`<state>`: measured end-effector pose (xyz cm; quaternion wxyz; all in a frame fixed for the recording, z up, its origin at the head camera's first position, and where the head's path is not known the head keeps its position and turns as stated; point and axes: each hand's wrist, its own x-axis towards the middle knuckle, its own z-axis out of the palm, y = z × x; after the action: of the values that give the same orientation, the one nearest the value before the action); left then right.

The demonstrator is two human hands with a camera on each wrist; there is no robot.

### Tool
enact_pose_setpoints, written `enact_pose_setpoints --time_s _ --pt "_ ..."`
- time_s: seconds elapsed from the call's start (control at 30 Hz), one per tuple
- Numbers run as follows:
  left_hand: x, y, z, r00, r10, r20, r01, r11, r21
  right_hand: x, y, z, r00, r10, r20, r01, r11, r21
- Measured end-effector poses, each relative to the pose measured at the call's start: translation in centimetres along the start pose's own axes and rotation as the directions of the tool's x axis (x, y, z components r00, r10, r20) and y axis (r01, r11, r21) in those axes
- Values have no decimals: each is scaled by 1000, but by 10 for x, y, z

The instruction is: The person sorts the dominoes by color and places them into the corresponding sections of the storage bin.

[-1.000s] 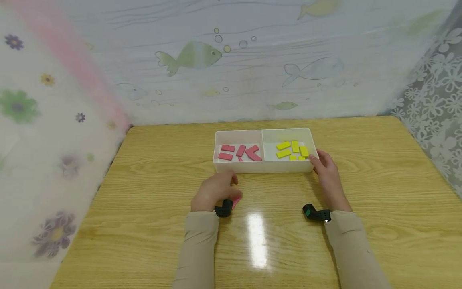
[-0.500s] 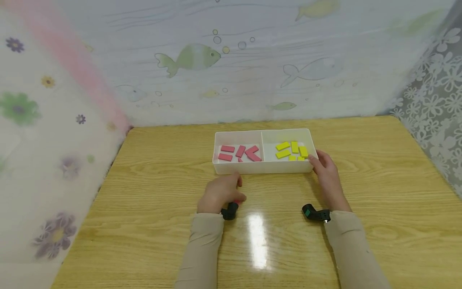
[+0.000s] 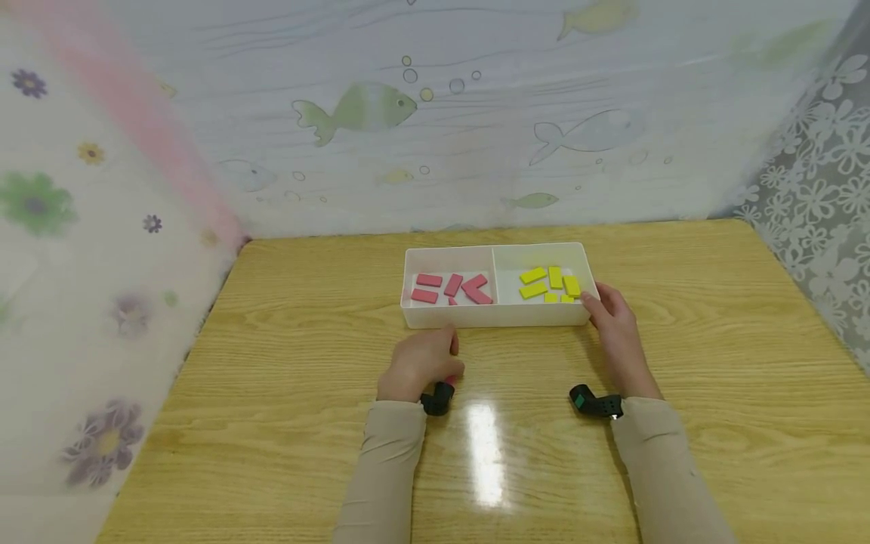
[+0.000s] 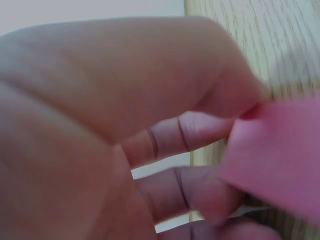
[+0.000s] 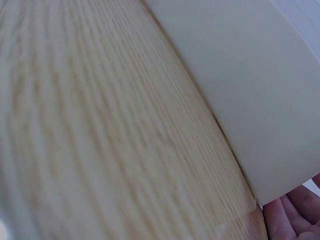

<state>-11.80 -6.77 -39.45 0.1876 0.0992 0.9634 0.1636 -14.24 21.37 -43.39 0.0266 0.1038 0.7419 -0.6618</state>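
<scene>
My left hand [image 3: 421, 360] is in front of the white two-part box [image 3: 503, 316], below its left half. Between thumb and fingertips it pinches a flat pink block [image 4: 280, 157], mostly hidden by the hand in the head view. My right hand [image 3: 617, 332] holds the box at its right front corner, thumb at the rim and fingers along the end wall. Several pink blocks [image 3: 428, 280] lie in the left compartment. In the right compartment are several yellow blocks [image 3: 533, 290].
The box stands on a wood-grain table [image 3: 285, 325] that has a bright light reflection in front. A wall sheet with drawn fish [image 3: 374, 106] rises behind the table's far edge. Black wrist cameras [image 3: 593, 400] stick out inward from both wrists.
My left hand has shifted right and turned a little, and the pink block shows less beneath it. My right hand and the box have stayed in place.
</scene>
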Motion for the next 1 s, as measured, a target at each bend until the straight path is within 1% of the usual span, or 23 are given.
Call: enact_pose_setpoints --time_s 0.2,0.43,0.57,0.73,0.9,1.0 --pt "3 -4 1 1000 11 25 -10 999 -46 0 0 -1 1000 0 3 0 1000 0" --pt "8 -11 0 998 53 29 -51 996 -72 -1 0 0 1000 5 -5 -5 1000 2" --pt "8 -13 -2 998 49 31 -46 996 -79 -1 0 0 1000 -5 0 5 1000 1" --pt "8 -13 -4 998 47 34 -43 992 -115 0 1 -1 1000 -17 7 17 1000 14" --pt "6 -13 -5 997 62 35 -57 989 -138 2 3 -1 1000 -7 5 7 1000 3" --pt "6 -12 -5 997 62 40 -54 984 -170 2 2 -1 1000 -8 5 8 1000 1"
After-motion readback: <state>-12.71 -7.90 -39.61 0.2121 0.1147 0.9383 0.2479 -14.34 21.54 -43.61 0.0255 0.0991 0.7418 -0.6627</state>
